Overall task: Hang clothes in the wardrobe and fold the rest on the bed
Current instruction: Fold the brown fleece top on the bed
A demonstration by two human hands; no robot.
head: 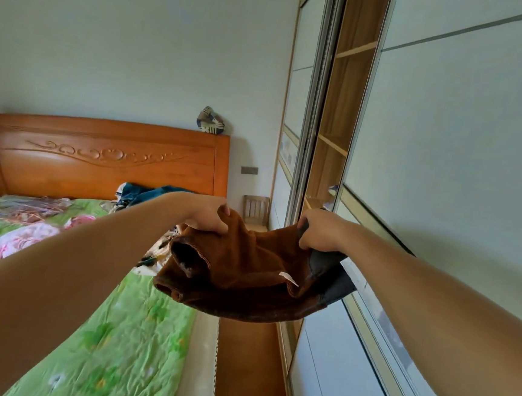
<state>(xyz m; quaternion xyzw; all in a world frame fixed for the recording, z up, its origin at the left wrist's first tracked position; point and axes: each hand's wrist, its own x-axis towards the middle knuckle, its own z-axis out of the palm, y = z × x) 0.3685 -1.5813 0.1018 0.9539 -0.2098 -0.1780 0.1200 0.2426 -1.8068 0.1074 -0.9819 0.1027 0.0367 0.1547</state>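
Both hands pinch one brown garment [240, 278] held up in the air between the bed and the wardrobe: the left hand [208, 213] clamps its upper left edge, the right hand [320, 230] grips the other edge along with a dark grey lining. A white tag shows on the cloth, which sags between the fists. To the right, the wardrobe [337, 135] stands with its sliding door partly open, showing wooden shelves. On the bed [134, 329], a blue garment [149, 194] lies crumpled near the headboard [99, 155].
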